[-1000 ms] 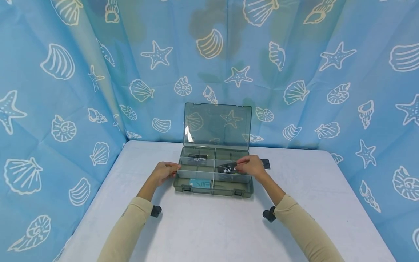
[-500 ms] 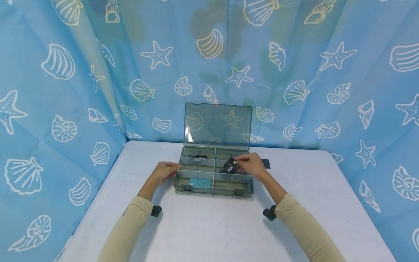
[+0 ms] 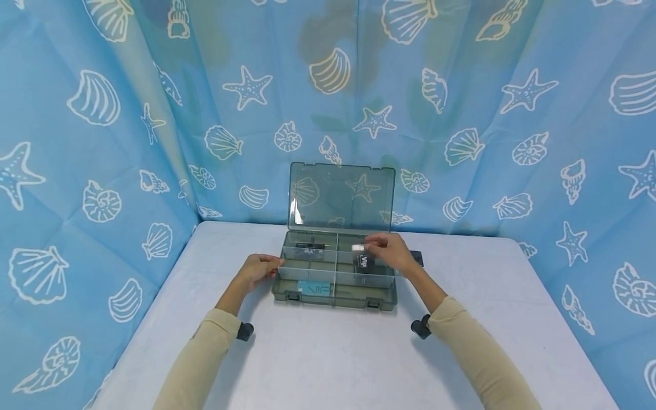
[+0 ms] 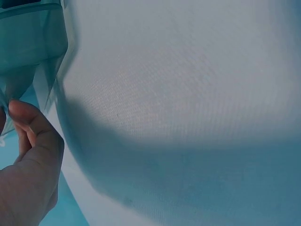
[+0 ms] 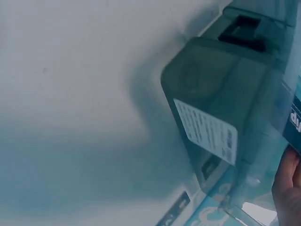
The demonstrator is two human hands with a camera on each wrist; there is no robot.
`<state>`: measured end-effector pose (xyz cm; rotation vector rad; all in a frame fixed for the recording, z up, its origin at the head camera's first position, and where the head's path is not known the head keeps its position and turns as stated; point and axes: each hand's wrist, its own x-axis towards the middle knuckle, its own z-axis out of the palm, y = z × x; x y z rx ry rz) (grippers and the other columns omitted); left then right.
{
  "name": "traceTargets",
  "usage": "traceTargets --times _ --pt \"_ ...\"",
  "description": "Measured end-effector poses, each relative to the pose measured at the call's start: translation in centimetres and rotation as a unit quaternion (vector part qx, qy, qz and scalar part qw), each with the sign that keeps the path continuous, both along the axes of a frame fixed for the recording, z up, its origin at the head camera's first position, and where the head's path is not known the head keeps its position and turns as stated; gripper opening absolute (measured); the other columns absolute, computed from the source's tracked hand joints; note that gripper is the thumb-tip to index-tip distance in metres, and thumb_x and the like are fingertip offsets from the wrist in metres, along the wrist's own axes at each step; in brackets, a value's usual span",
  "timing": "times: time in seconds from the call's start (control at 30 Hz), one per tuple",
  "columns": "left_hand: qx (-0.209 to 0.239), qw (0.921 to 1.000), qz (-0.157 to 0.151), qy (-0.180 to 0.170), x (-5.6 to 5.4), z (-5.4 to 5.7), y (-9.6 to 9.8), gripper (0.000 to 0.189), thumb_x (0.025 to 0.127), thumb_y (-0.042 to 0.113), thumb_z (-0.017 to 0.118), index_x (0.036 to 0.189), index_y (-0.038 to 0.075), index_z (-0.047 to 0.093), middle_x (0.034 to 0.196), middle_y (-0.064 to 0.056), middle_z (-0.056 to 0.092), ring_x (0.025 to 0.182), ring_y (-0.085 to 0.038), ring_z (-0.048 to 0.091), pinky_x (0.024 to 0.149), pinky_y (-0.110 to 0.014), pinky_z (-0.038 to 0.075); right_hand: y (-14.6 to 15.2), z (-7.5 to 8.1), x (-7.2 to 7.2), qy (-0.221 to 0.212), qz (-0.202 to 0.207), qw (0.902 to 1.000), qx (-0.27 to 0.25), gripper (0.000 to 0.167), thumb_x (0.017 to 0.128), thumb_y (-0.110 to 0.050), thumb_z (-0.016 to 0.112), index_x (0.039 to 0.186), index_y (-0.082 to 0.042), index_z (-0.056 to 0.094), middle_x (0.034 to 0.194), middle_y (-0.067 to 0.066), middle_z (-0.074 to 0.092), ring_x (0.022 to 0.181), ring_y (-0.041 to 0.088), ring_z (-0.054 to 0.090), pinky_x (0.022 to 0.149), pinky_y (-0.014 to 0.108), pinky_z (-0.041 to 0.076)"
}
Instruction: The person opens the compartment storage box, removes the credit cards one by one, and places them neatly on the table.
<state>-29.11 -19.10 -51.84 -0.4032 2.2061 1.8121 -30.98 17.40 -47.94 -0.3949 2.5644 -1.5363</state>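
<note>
A smoky, see-through plastic compartment box (image 3: pixel 302 296) stands on the table with its lid (image 3: pixel 341 196) raised at the back. My left hand (image 3: pixel 258 269) pinches the box's left side wall between thumb and fingers; the same hand (image 4: pixel 33 160) shows at the box edge in the left wrist view. Over the right middle compartment, my right hand (image 3: pixel 390 250) holds a black VIP card (image 3: pixel 363 263) upright, with a pale patch at its top. Another black VIP card (image 3: pixel 309 250) lies in the back left compartment. A teal VIP card (image 3: pixel 314 287) lies in the front left one.
A further black card (image 3: pixel 417 258) lies on the white-covered table (image 3: pixel 328 353) just right of the box. Behind stands a blue curtain (image 3: pixel 246 148) with shell and starfish prints. The box's right end bears a white label (image 5: pixel 207 129).
My right hand has turned the black card from lying lengthwise to standing upright and shifted slightly toward the back. My left hand has stayed on the box wall.
</note>
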Motion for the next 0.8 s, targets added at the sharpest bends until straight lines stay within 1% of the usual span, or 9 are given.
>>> traceTargets --times 0.1,0.13,0.23,0.3,0.4,0.47,0.53,0.7,0.8 --pt "0.002 1.0000 0.002 -0.001 0.0 -0.1 0.0 0.032 0.091 0.021 0.071 0.113 -0.001 0.063 0.099 -0.011 0.061 0.080 -0.017 0.057 0.075 -0.029 0.051 -0.3 -0.8 0.1 -0.037 0.004 0.9993 0.001 0.038 0.093 -0.018 0.069 0.124 0.001 0.060 0.089 0.004 0.064 0.087 0.020 0.062 0.075 0.036 0.054" --pt "0.003 1.0000 0.002 -0.001 0.0 -0.1 0.0 0.032 0.091 0.021 0.071 0.113 -0.001 0.063 0.099 -0.011 0.061 0.081 -0.018 0.057 0.075 -0.029 0.051 -0.4 -1.0 0.2 -0.055 0.004 0.9985 -0.005 0.041 0.090 -0.017 0.072 0.124 0.002 0.059 0.087 0.001 0.063 0.086 0.019 0.062 0.075 0.034 0.054" --pt "0.002 1.0000 0.003 -0.001 0.0 0.0 0.0 0.031 0.092 0.021 0.070 0.113 -0.001 0.063 0.100 -0.011 0.061 0.081 -0.018 0.057 0.077 -0.030 0.051 -0.4 -1.5 0.6 -0.093 0.026 0.9951 -0.019 0.043 0.087 -0.010 0.075 0.123 0.006 0.058 0.090 0.004 0.064 0.089 0.018 0.062 0.077 0.034 0.055" --pt "0.003 1.0000 0.004 0.000 0.0 0.0 0.0 0.031 0.092 0.020 0.070 0.113 -0.001 0.063 0.100 -0.011 0.061 0.081 -0.018 0.057 0.077 -0.031 0.051 -0.3 -1.7 0.8 -0.103 0.040 0.9936 -0.023 0.038 0.086 -0.005 0.074 0.120 0.005 0.061 0.100 0.009 0.067 0.093 0.020 0.064 0.079 0.035 0.056" --pt "0.001 1.0000 0.005 0.000 0.0 0.1 0.0 0.031 0.092 0.021 0.070 0.113 -0.001 0.063 0.100 -0.011 0.061 0.082 -0.018 0.057 0.076 -0.030 0.051 0.0 -1.7 1.0 -0.097 0.071 0.9925 -0.020 0.028 0.087 0.001 0.070 0.115 0.005 0.065 0.108 0.017 0.067 0.097 0.026 0.066 0.082 0.040 0.055" --pt "-0.001 1.0000 0.006 0.000 -0.1 0.1 0.0 0.031 0.092 0.021 0.070 0.113 -0.001 0.063 0.100 -0.011 0.061 0.081 -0.018 0.057 0.075 -0.029 0.051 0.2 -1.5 1.1 -0.088 0.089 0.9921 -0.011 0.026 0.089 0.000 0.067 0.114 0.005 0.067 0.110 0.019 0.067 0.098 0.027 0.066 0.083 0.041 0.055" --pt "-0.004 1.0000 0.006 0.000 0.0 0.1 0.0 0.031 0.092 0.021 0.070 0.113 -0.001 0.063 0.100 -0.011 0.061 0.081 -0.017 0.057 0.073 -0.028 0.051 0.3 -1.2 1.1 -0.081 0.093 0.9923 -0.003 0.027 0.089 0.000 0.067 0.116 0.004 0.067 0.110 0.018 0.068 0.097 0.026 0.066 0.082 0.041 0.055" --pt "-0.001 1.0000 0.004 0.002 0.0 0.1 0.1 0.031 0.092 0.021 0.070 0.113 -0.001 0.063 0.100 -0.011 0.061 0.081 -0.017 0.057 0.073 -0.027 0.051 0.5 -0.6 1.0 -0.046 0.065 0.9968 0.007 0.035 0.086 -0.001 0.071 0.120 0.004 0.064 0.104 0.016 0.067 0.091 0.024 0.065 0.076 0.036 0.056" --pt "0.000 1.0000 0.005 0.001 0.0 0.0 0.1 0.031 0.092 0.021 0.070 0.112 -0.001 0.063 0.100 -0.011 0.061 0.081 -0.017 0.057 0.073 -0.027 0.051 0.6 -0.5 0.9 -0.031 0.035 0.9989 -0.005 0.036 0.085 -0.003 0.074 0.119 0.004 0.064 0.102 0.015 0.067 0.090 0.023 0.065 0.077 0.039 0.056"
